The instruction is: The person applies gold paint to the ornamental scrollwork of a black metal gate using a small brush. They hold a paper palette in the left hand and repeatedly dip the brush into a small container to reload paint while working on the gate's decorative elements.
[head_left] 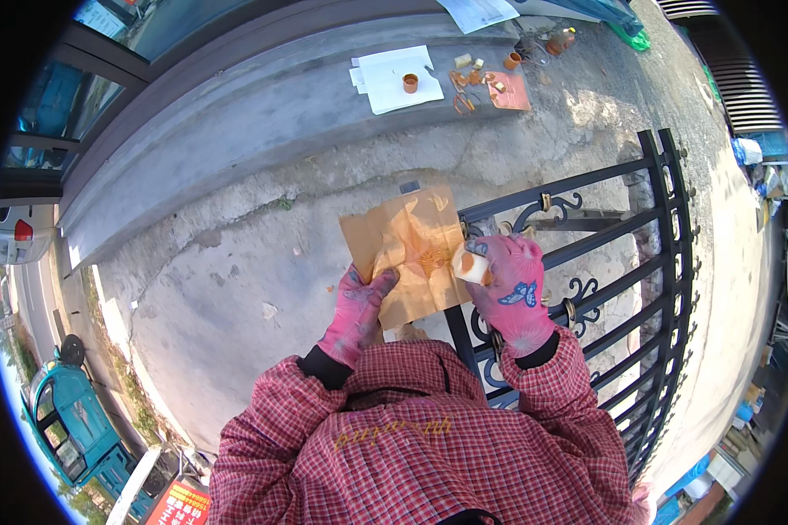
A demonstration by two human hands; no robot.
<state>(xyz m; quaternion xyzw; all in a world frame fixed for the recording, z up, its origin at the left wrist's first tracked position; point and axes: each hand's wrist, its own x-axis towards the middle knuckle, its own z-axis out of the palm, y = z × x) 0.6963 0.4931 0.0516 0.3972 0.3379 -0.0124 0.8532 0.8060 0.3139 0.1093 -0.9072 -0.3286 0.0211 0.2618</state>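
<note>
A creased sheet of brown paper (401, 234) is held up before me, with an orange-brown smear near its middle. My left hand (357, 308), in a pink glove, pinches its lower left part between thumb and fingers. At the paper's right edge is my right hand (515, 287), in a pink glove with a blue butterfly print. Its fingers are closed round a small white block (470, 266) stained orange-brown; I cannot tell whether it is a sponge. Whether the block touches the paper is unclear.
A black iron gate (600, 255) stands close on my right. On the grey step (271, 131) ahead lie white paper (383, 73) bearing a small brown pot (411, 85), scissors (463, 105) and a pinkish sheet (512, 93). A teal vehicle (79, 424) is at far left.
</note>
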